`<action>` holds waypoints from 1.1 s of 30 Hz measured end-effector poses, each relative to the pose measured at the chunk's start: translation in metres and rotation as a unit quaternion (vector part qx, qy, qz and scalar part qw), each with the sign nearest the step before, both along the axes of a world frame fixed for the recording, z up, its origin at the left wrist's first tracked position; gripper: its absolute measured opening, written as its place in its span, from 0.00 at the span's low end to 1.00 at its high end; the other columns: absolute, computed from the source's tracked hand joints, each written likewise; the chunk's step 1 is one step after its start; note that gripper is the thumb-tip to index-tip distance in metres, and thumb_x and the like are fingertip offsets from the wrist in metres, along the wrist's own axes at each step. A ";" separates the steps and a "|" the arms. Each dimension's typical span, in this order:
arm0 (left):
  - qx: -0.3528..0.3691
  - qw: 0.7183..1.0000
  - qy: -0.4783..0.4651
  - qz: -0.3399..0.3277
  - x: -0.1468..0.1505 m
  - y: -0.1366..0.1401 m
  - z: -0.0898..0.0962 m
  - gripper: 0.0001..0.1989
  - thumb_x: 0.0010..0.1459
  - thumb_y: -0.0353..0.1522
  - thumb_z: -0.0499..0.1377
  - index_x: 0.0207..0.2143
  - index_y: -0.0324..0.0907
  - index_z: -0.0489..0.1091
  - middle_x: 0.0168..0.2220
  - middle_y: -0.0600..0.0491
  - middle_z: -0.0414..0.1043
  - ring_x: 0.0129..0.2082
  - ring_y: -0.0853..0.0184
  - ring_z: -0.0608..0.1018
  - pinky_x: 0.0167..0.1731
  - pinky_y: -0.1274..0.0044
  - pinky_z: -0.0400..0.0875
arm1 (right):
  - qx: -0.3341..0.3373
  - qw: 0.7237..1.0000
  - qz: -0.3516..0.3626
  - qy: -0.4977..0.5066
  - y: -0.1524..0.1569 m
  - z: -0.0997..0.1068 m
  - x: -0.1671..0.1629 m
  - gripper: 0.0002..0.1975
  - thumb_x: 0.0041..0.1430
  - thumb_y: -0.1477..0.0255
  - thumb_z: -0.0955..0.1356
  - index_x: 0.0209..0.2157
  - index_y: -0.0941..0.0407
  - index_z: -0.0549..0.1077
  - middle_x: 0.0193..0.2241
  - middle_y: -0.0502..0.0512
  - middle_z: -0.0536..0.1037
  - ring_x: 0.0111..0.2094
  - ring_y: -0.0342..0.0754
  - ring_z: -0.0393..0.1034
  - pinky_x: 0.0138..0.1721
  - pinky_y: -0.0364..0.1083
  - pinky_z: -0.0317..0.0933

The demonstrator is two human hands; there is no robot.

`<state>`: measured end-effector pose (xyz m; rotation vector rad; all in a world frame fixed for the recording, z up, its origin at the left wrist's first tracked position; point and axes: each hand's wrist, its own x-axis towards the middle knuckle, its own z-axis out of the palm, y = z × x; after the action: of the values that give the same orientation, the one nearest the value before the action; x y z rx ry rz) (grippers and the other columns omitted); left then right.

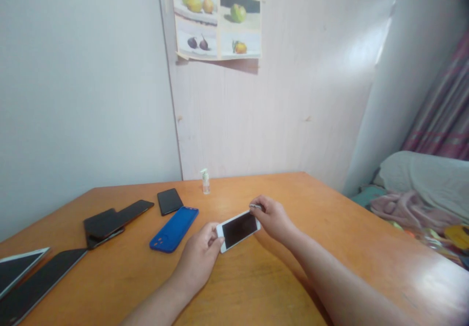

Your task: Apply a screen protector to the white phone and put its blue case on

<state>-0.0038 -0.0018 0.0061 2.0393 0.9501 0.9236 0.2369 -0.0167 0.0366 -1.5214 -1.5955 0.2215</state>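
Note:
A white smartphone [240,230] with a dark screen is held tilted over the table, a little right of the middle. My left hand [200,252] grips its left end, the thumb lying on the front near the edge. At the phone's far right corner, my right hand [270,216] is closed in a pinch, touching the phone. A small whitish sliver shows at those fingertips; what it is, I cannot make out. Left of my hands lies a blue phone case [174,229], and behind it a black phone [169,201] rests flat on the table.
The orange wooden table [293,272] bears several dark phones or tablets [110,223] on the left, some overlapping. A white-framed tablet [22,265] is at the far left edge. A small clear pump bottle [205,183] stands upright at the back. Bedding [421,184] lies beyond the right edge.

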 end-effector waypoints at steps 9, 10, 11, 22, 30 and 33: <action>0.075 0.994 0.065 0.050 -0.002 -0.003 0.002 0.08 0.63 0.37 0.53 0.41 0.46 0.68 0.36 0.54 0.78 0.36 0.62 0.79 0.35 0.76 0.69 | 0.013 0.995 -0.022 0.095 0.010 -0.010 0.001 0.10 0.58 0.67 0.65 0.32 0.56 0.76 0.26 0.50 0.76 0.30 0.46 0.70 0.34 0.44 0.61; 0.077 0.994 0.066 0.049 -0.002 -0.003 0.002 0.09 0.63 0.37 0.53 0.41 0.46 0.69 0.36 0.53 0.78 0.36 0.62 0.79 0.35 0.76 0.69 | 0.012 0.996 -0.021 0.087 0.010 -0.010 0.001 0.10 0.59 0.67 0.65 0.31 0.56 0.76 0.25 0.50 0.76 0.31 0.46 0.70 0.35 0.44 0.61; 0.077 0.994 0.065 0.047 -0.002 -0.003 0.002 0.09 0.63 0.38 0.53 0.42 0.46 0.69 0.36 0.53 0.78 0.37 0.62 0.79 0.35 0.76 0.69 | 0.011 0.997 -0.020 0.075 0.010 -0.010 0.001 0.10 0.59 0.67 0.65 0.31 0.56 0.77 0.25 0.50 0.76 0.31 0.46 0.70 0.35 0.44 0.61; 0.068 0.994 0.082 0.036 0.000 -0.003 0.004 0.11 0.64 0.39 0.51 0.37 0.45 0.70 0.35 0.53 0.79 0.37 0.60 0.80 0.36 0.76 0.69 | 0.036 0.998 0.011 -0.054 0.002 -0.008 -0.017 0.11 0.62 0.75 0.65 0.30 0.55 0.78 0.30 0.53 0.76 0.36 0.46 0.70 0.39 0.43 0.60; 0.078 0.992 0.091 0.036 -0.001 -0.003 0.005 0.10 0.64 0.38 0.52 0.39 0.46 0.71 0.35 0.54 0.79 0.36 0.61 0.79 0.34 0.77 0.67 | 0.025 0.996 -0.011 -0.084 0.005 -0.003 -0.005 0.13 0.65 0.75 0.63 0.28 0.56 0.77 0.28 0.53 0.73 0.36 0.47 0.68 0.40 0.44 0.60; 0.071 0.993 0.089 0.031 0.000 -0.003 0.005 0.10 0.64 0.38 0.52 0.39 0.45 0.71 0.35 0.54 0.79 0.36 0.61 0.79 0.34 0.77 0.67 | 0.029 0.995 0.002 -0.096 0.001 -0.003 -0.011 0.13 0.64 0.75 0.63 0.27 0.56 0.76 0.29 0.53 0.71 0.36 0.47 0.68 0.39 0.44 0.60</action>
<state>-0.0043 -0.0047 0.0113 2.2549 1.0740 0.8734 0.2255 -0.0156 0.0336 -1.5332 -1.7391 0.0314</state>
